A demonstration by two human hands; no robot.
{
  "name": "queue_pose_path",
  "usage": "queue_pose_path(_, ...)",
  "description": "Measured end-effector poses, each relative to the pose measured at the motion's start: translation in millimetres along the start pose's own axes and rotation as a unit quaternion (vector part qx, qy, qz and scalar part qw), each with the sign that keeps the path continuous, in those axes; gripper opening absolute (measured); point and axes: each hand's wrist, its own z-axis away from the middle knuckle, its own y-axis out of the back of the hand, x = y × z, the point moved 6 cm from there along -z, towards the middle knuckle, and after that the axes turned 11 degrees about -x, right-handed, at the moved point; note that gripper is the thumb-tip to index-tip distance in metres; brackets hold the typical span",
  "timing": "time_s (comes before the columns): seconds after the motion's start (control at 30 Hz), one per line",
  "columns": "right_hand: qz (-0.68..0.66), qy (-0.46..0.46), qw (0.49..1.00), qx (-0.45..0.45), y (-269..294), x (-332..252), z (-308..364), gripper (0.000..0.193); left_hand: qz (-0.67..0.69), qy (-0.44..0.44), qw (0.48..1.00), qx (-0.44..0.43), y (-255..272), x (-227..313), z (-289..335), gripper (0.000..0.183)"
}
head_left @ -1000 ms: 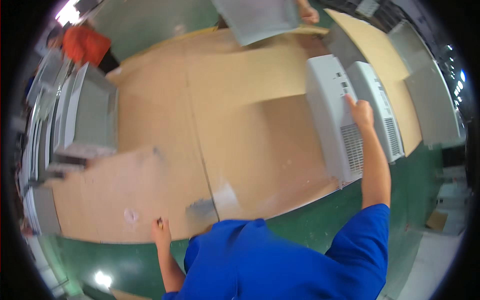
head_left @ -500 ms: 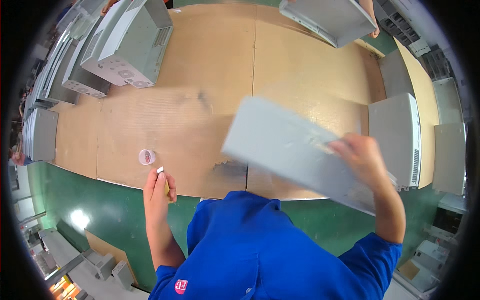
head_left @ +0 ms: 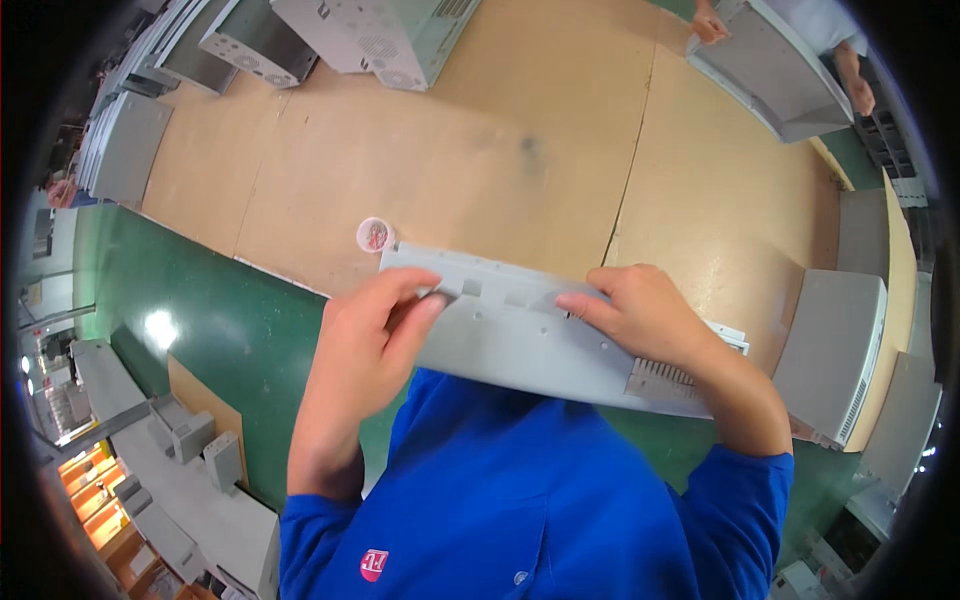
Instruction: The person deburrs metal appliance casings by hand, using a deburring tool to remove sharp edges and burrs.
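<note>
A light grey sheet-metal panel with a folded edge, square cutouts, small holes and a slotted vent lies across the table's front edge, before my body. My right hand is closed on its far edge, the thumb over the folded side. Over the panel's left end is my left hand, thumb and forefinger curled toward each other near a cutout. What those fingers hold is hidden; the yellow-handled tool seen earlier does not show. A small round clear tub with small reddish pieces stands beyond the panel's left corner.
Grey metal housings stand along the far left side of the brown-covered table. Stacked grey panels are at the left end. A vented grey cover stands at right. Across the table, another person's hands hold a grey tray-like part.
The panel has come down from a tilted swing to lie in front of me. My left hand has moved right onto it. The view has turned, and the person opposite has shifted their part.
</note>
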Motion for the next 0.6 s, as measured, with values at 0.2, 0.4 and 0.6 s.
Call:
queue_pose_path(0.2, 0.018, 0.008, 0.999, 0.029, -2.7, -3.3, 0.6, 0.051, -0.213, -0.14, 0.957, -0.14, -12.8, 12.3, -66.4, 0.013)
queue_pose_path(0.4, 0.032, 0.03, 0.997, 0.07, -8.0, 0.0, 3.5, 0.043, -0.271, -0.146, 0.909, -0.281, -24.1, 21.1, -76.2, 0.011)
queue_pose_path(0.6, 0.042, 0.021, 0.996, 0.074, -6.7, -0.9, 5.2, 0.044, -0.288, -0.161, 0.881, -0.338, -27.5, 24.0, -87.8, 0.009)
